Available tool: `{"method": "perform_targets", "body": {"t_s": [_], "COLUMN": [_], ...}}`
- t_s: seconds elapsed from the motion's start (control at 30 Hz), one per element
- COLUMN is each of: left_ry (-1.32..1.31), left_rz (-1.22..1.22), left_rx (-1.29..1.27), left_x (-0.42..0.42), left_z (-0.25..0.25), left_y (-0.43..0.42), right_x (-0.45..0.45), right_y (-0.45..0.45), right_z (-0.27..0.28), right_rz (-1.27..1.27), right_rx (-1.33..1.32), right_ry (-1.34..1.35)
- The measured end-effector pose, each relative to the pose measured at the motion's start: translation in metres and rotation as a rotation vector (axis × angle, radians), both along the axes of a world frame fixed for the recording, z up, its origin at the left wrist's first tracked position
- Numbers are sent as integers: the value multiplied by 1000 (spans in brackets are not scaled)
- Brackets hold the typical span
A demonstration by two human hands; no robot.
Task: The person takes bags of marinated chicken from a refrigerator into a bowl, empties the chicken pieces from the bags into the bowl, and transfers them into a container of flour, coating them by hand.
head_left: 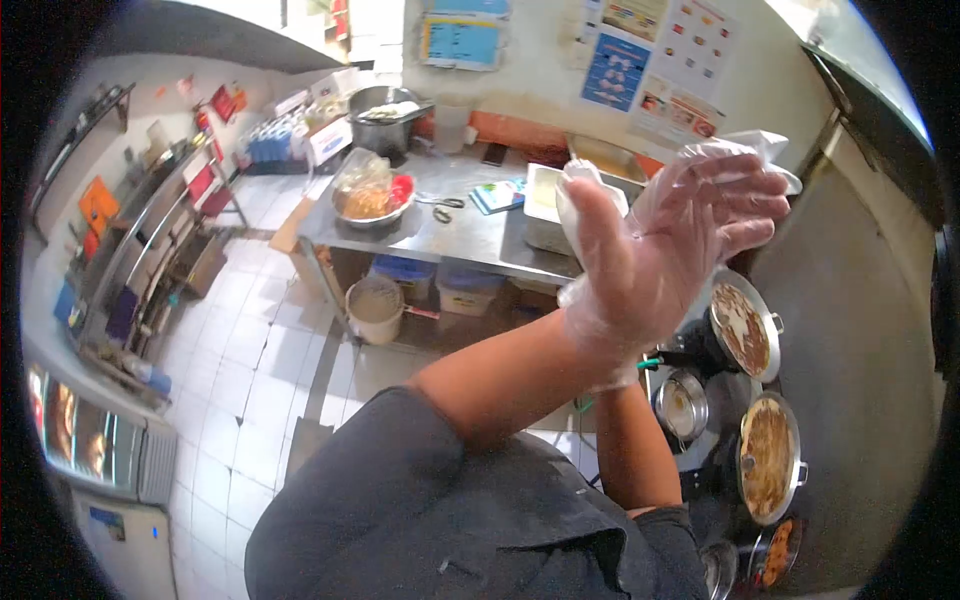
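Note:
My left hand (665, 250) is raised in front of me, palm towards me, with the fingers stretched out and the thumb apart. A clear plastic glove (625, 315) covers it loosely, and loose film stands out beyond the fingertips. Nothing lies in that palm. Behind the left wrist, my right forearm (637, 445) reaches upward. The right hand itself is hidden behind the left one, so its fingers do not show. Past the left thumb, a white rectangular container (548, 190) stands on the steel table (470, 225).
On the table are a bowl of bagged food (372, 200), scissors (440, 203) and a large pot (385, 115). Several pans stand at right, including one with browned contents (768, 455). A white bucket (375, 312) is under the table. White floor tiles (235, 370) extend left.

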State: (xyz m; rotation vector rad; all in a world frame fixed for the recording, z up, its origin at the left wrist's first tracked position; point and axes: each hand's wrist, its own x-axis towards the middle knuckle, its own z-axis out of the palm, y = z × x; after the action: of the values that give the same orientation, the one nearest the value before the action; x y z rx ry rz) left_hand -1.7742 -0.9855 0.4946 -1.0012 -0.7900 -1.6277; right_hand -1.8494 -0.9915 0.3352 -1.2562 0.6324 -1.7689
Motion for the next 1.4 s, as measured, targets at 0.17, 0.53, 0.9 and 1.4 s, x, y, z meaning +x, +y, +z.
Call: {"method": "perform_targets", "body": {"t_s": [0.17,0.53,0.9,1.4], "left_ry": [-11,-479,-2037,-2309], "left_rz": [59,652,1491,1319], "left_rx": [133,282,404,88], "left_x": [32,124,374,403], "left_z": [-11,-113,-294,-290], "left_y": [-41,-169,-460,-574], "right_x": [-4,-3,55,284], "right_y": [12,-56,-239,-549], "right_z": [-44,-37,-78,-114], "right_rz": [-102,-42,201,81], "right_rx": [7,-339,462,147], "right_ry": [232,1264,1433,1953]}}
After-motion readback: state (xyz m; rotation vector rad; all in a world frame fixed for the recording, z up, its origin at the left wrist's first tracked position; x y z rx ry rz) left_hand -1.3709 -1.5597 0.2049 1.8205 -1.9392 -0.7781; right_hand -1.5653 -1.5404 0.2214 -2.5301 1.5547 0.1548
